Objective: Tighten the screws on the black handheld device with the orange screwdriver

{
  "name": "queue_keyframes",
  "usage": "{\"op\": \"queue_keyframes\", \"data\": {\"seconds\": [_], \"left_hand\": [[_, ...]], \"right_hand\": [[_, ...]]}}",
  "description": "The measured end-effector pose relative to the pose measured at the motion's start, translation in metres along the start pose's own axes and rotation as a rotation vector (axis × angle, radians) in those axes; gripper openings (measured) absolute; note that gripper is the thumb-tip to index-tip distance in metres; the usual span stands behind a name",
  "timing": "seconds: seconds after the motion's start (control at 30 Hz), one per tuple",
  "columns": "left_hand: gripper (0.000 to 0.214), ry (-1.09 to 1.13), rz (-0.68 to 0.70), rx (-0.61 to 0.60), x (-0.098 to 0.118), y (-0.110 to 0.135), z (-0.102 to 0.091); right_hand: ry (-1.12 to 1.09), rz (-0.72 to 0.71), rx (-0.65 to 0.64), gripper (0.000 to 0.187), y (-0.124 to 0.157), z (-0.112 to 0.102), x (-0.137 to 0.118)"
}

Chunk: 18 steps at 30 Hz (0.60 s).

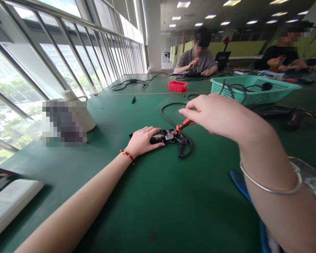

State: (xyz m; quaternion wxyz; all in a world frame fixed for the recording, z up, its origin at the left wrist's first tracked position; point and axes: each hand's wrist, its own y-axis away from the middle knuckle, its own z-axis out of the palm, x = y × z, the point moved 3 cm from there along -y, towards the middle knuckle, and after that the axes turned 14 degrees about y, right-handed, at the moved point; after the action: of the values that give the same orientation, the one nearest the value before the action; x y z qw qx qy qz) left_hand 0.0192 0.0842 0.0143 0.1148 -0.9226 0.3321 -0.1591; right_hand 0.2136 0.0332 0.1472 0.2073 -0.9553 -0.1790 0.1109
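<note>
My left hand is closed over the body of a black opened-up electrical device lying on the green tabletop, pressing it down. Inner parts and thin coloured wires show at the device's right end. A black cord, coiled in part, loops out from that end. Above it my right hand grips a screwdriver with an orange and black handle. The screwdriver slants down to the left, its shaft over the exposed parts. Whether the tip touches a screw I cannot tell.
A red tray and a teal basket holding cables stand farther back. At left are a pale jug and a white box. A small black piece lies beyond my left hand. Two people sit across the table.
</note>
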Motion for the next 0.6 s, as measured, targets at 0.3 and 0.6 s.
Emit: {"op": "queue_keyframes", "data": {"seconds": [0.3,0.6], "left_hand": [[0.059,0.005,-0.002,0.008,0.001,0.000,0.000],[0.056,-0.033,0.010,-0.004,0.000,-0.001,0.001]], "right_hand": [[0.124,-0.075,0.018,0.009,0.004,-0.006,-0.011],[0.376,0.006,-0.151,0.027,0.006,-0.005,-0.027]]}}
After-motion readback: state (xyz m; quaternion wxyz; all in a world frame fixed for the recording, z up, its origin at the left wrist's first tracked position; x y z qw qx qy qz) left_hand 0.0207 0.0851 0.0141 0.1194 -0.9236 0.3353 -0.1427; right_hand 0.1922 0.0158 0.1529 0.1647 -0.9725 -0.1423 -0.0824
